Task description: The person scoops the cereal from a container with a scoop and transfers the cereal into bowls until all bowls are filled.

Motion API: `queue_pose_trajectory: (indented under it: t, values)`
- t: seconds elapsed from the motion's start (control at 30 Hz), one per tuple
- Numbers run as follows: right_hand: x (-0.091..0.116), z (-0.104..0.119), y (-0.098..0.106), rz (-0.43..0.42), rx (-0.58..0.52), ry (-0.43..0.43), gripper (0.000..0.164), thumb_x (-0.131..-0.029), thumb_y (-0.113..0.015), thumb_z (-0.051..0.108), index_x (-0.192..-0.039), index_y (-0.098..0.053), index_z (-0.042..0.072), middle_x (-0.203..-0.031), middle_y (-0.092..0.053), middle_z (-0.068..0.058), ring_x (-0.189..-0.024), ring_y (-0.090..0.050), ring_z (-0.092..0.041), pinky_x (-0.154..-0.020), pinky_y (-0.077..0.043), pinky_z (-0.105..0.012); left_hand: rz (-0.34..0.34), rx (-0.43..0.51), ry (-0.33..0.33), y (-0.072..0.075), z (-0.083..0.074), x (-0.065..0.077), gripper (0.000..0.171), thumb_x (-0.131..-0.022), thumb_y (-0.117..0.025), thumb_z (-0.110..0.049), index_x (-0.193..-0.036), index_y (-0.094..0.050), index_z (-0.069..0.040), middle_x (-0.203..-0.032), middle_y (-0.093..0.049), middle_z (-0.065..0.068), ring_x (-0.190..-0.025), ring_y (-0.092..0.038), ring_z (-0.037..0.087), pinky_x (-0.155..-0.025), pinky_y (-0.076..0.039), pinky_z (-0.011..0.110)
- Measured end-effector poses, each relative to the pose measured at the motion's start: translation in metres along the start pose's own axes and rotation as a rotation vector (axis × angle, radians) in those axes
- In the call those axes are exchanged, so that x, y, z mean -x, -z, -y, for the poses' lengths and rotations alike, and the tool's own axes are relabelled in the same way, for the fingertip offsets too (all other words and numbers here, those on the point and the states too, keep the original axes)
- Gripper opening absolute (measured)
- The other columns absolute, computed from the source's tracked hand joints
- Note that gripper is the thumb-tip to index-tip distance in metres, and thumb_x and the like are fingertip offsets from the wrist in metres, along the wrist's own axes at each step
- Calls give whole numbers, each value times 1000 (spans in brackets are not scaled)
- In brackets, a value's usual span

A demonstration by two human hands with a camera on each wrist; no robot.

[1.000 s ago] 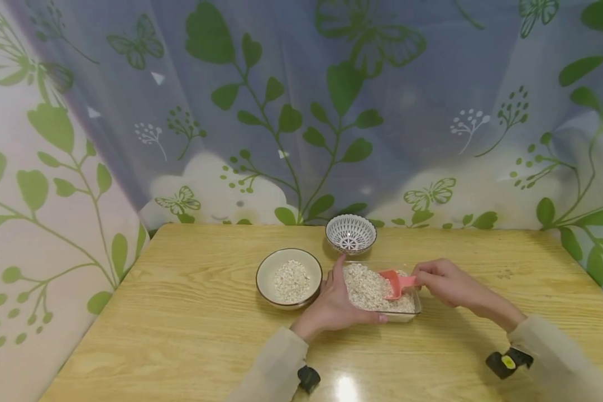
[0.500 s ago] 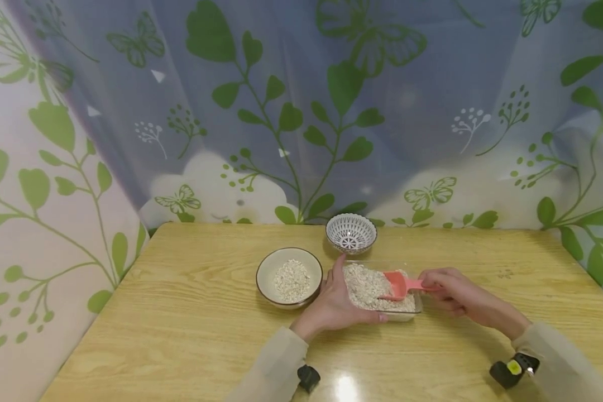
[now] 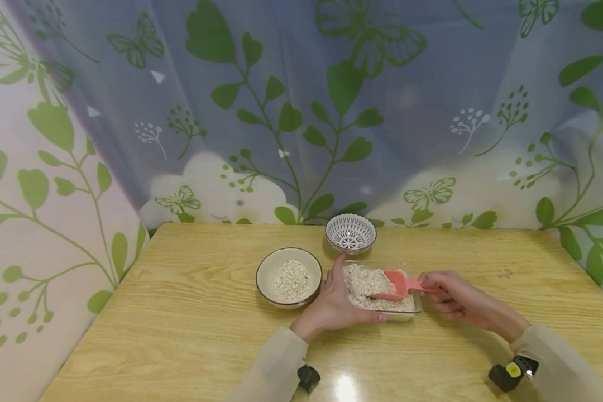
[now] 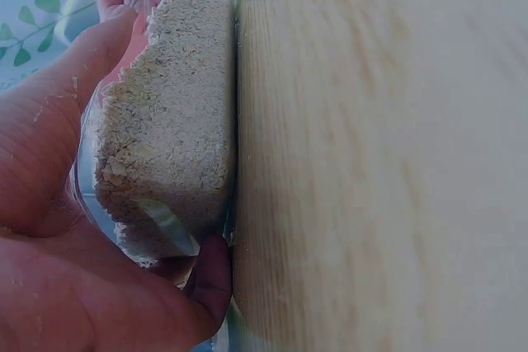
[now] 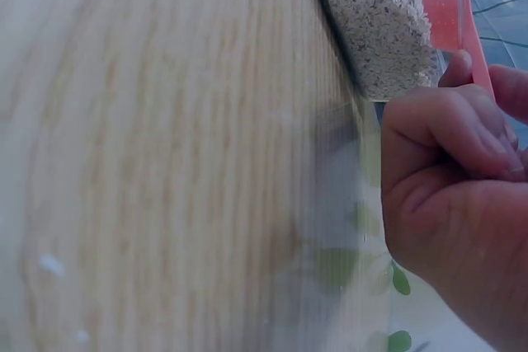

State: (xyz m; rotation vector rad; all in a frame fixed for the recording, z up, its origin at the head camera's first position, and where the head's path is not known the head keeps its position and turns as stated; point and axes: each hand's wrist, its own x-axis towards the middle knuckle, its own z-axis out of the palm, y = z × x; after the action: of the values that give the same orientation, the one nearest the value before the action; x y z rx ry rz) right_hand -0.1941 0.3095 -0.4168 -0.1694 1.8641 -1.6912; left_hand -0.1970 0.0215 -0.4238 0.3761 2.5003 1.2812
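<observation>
A clear rectangular container full of rolled oats stands on the table. My left hand holds it at its left end, the thumb along the near side; the left wrist view shows fingers bent round the corner. By its handle, my right hand grips a pink scoop, whose bowl lies among the oats with a heap in its mouth. In the right wrist view the fingers are curled at the handle. A cream bowl with a dark rim, left of the container, has some oats inside.
Behind the container stands a small patterned bowl with nothing visible in it. The wooden table ends at a leaf-printed cloth at the back. Another printed cloth hangs along the left side.
The scoop first drew back to the right with my right hand, then its bowl flattened and took up a heap of oats. My left hand and the container have stayed put.
</observation>
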Motion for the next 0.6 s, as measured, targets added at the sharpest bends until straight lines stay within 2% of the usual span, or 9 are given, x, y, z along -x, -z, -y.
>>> queue_pose_trajectory:
  t: [0.6]
  values:
    - [1,-4,2,16,-28,-4,23,-104,-38,15,-81,-40,18,-59,-22,7,-49,-15,-7,-47,-15,-25,4,-11,-2,0,0,0,143,-66,-94,-53,-165,3,-22,-170,-17,19,-158,-13,43,-125,-25,60]
